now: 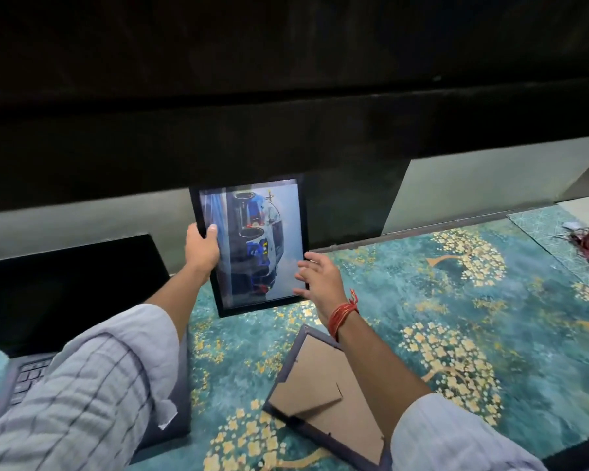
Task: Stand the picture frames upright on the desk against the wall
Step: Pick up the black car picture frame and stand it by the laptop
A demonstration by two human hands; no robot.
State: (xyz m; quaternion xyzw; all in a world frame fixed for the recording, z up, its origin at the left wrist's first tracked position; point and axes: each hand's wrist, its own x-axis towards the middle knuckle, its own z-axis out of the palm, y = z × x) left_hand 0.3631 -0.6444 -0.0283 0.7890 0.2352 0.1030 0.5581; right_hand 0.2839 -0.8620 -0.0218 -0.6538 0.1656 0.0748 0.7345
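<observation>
Head view: black frame (pixel 252 246), car print, upright; left hand (pixel 201 248) grip holding edge; right hand (pixel 315 275) spread wide.

The upright picture frame (pixel 252 246) has a glossy, reflecting front inside a smooth black border. The near frame (pixel 323 399) shows a matt brown cardboard back. The desk cover (pixel 456 317) looks smooth and slightly shiny, and both sleeves (pixel 92 385) are soft checked cloth.

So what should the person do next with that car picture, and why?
Probably close the right hand on the black frame and lean its top back against the wall. Only the left hand grips it; the right one is open by its lower corner. A second frame lies face-down nearby.
</observation>
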